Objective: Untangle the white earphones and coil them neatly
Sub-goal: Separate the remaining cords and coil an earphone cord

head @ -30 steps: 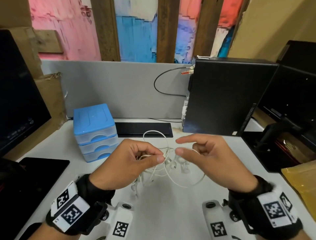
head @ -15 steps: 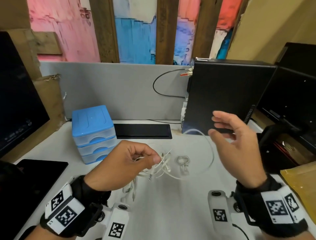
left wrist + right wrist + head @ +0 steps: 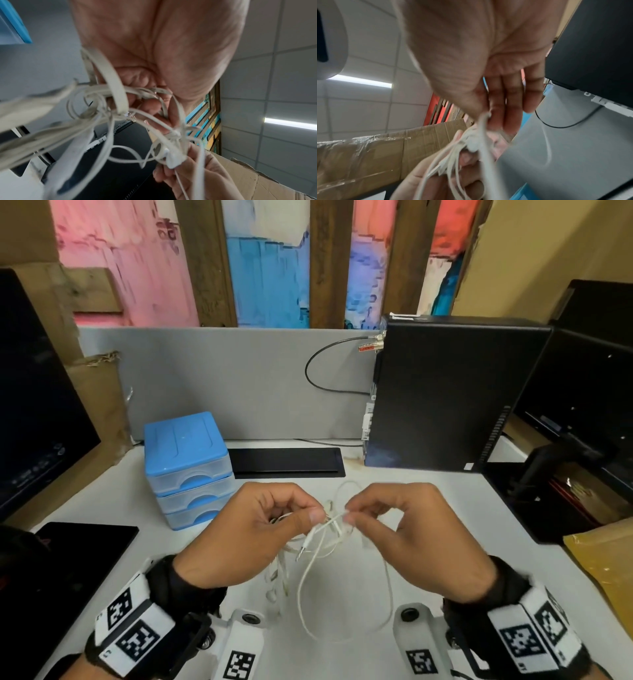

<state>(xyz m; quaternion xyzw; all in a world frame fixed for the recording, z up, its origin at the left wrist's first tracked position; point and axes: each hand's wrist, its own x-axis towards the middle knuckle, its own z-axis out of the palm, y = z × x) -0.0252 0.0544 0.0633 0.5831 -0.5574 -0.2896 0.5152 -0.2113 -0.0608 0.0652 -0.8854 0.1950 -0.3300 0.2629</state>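
The white earphones (image 3: 329, 539) hang as a tangled bundle of thin cable above the white desk (image 3: 428, 505), between both hands. My left hand (image 3: 305, 517) grips the knotted mass with curled fingers; the left wrist view shows many loops (image 3: 106, 111) crossing under its palm. My right hand (image 3: 352, 517) pinches a strand at the knot between thumb and forefinger, its other fingers loosely extended. A long loop (image 3: 346, 611) droops toward me, and the metal plug (image 3: 301, 553) dangles below the left hand. In the right wrist view the cable (image 3: 481, 132) runs down from the right fingertips.
A blue three-drawer organiser (image 3: 188, 470) stands at the back left, a black flat device (image 3: 286, 462) behind the hands, a black computer tower (image 3: 445, 395) at the back right. Dark screens flank both sides, with a tablet (image 3: 85, 546) at the left and a brown envelope (image 3: 603, 563) at the right.
My right hand, which had pulled a loop up and away to the right, has come back down to the bundle and pinches a strand beside the left hand. The left hand kept its grip.
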